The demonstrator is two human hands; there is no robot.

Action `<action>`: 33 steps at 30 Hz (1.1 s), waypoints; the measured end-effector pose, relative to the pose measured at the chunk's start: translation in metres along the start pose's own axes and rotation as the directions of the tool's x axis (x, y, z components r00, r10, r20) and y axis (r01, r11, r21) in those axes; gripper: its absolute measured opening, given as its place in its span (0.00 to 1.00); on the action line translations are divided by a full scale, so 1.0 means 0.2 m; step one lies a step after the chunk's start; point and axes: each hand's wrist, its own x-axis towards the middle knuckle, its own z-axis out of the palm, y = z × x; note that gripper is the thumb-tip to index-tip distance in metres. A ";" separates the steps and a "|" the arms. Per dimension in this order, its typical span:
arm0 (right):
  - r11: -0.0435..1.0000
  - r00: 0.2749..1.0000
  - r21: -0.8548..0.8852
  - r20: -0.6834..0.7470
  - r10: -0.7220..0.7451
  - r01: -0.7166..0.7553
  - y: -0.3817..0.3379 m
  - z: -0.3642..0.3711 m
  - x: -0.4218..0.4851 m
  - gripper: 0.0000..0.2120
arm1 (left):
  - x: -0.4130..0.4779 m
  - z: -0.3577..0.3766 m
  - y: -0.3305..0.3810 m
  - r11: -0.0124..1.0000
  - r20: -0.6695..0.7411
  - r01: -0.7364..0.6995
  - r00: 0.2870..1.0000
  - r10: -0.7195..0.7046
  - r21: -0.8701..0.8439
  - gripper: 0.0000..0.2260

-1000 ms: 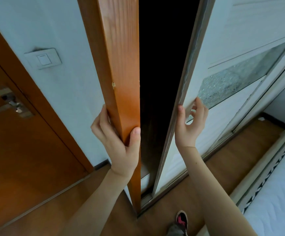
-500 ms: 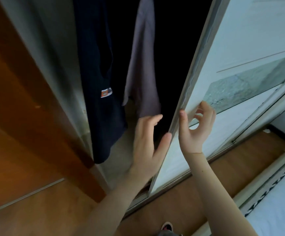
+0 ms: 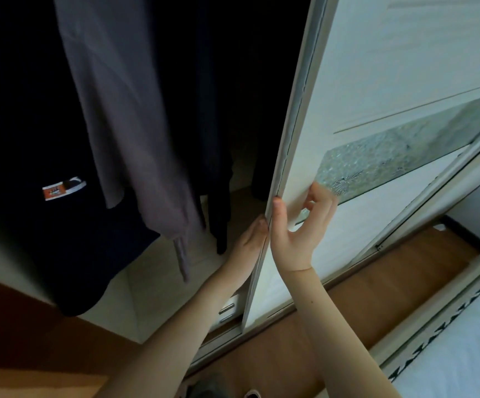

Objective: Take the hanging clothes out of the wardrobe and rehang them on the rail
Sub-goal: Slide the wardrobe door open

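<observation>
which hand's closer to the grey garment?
Left. The left hand sits inside the sliding door edge, toward the grey garment; right hand is beyond it, on the door face.

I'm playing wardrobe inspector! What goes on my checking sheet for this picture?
Surface: pale wardrobe floor, with clothes hanging above it.
Job's things: navy garment with an orange label, grey garment and another dark garment, all hanging; rail not in view.
Clutter: nothing seen.
Hands: left hand flat against the inner edge of the sliding door; right hand on its front, thumb at the edge, fingers loosely curled.
Cables: nothing seen.
Surroundings: wooden floor, white mattress, drawer handles.
</observation>
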 end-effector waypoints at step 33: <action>0.966 0.988 -0.244 -0.150 0.044 -0.081 1.02 -0.39 0.90 0.44 | 1.09 0.89 0.00 1.000 0.172 -0.032 0.985 0.031 0.001 0.08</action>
